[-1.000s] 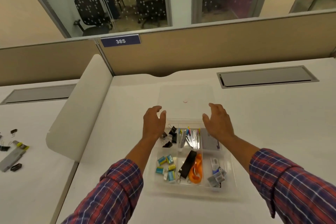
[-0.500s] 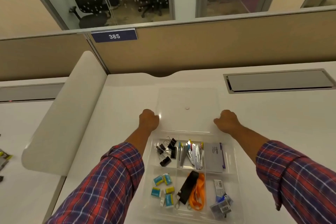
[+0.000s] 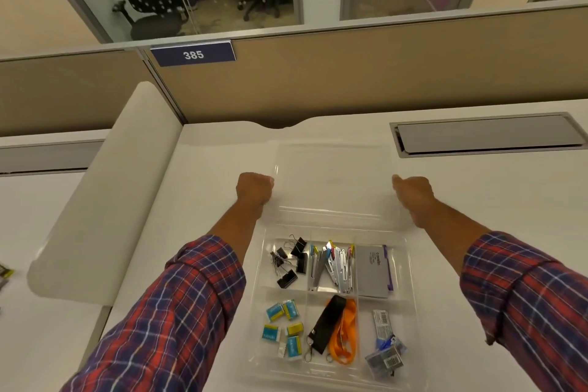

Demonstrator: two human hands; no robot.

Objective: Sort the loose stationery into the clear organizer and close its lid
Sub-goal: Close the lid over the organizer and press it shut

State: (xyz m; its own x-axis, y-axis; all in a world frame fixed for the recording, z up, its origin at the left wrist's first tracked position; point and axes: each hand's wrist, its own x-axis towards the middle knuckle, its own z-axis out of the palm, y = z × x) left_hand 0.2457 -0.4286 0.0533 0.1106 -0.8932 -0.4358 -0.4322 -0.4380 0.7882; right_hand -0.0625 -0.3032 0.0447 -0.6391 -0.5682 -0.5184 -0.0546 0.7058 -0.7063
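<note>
Clear organizer (image 3: 411,296) sits near front of white tabletop (image 3: 216,169), six compartments filled: black binder clips (image 3: 288,261), staplers (image 3: 331,264), grey box (image 3: 372,270), erasers (image 3: 283,325), orange lanyard (image 3: 343,332), staple packs (image 3: 385,350). Clear lid (image 3: 331,181) lies open, flat behind it. Left hand (image 3: 254,189) and right hand (image 3: 413,194), fingers curled, grip lid's side edges. Beige partition (image 3: 350,73) with 385 plate (image 3: 193,55) behind, glass-walled office beyond

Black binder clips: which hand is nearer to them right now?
Left. The left hand holds the left edge of the lid, just beyond the black binder clips; the right hand holds the opposite edge, farther across.
</note>
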